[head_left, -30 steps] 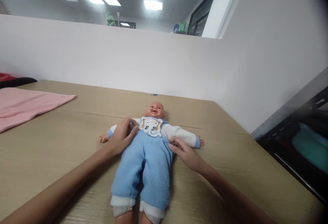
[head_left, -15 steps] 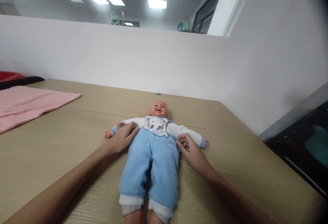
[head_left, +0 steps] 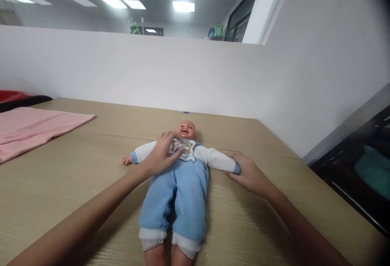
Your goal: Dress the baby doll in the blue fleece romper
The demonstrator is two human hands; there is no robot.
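Note:
A baby doll (head_left: 175, 201) lies on its back on the table, its head (head_left: 187, 129) toward the wall. It wears blue fleece overalls with white sleeves and an elephant design on the bib, partly covered by my left hand (head_left: 163, 152). That hand is over the chest, thumb apart from the curved fingers, holding nothing; whether it touches the bib I cannot tell. At the end of the outstretched sleeve on the right, my right hand (head_left: 248, 173) is wrapped around the doll's arm at the blue cuff (head_left: 237, 169). The doll's hand there is hidden.
A pink cloth (head_left: 39, 126) lies on the wooden table (head_left: 100, 148) at the left, near a red and black item (head_left: 18, 97). By the wall (head_left: 152, 71) is a small thin object with a blue end (head_left: 185, 112). Something dark (head_left: 359, 168) stands off the right edge.
My left hand has moved from the doll's side up over its chest. My right hand has shifted outward from its waist to the end of the sleeve and taken hold of the arm.

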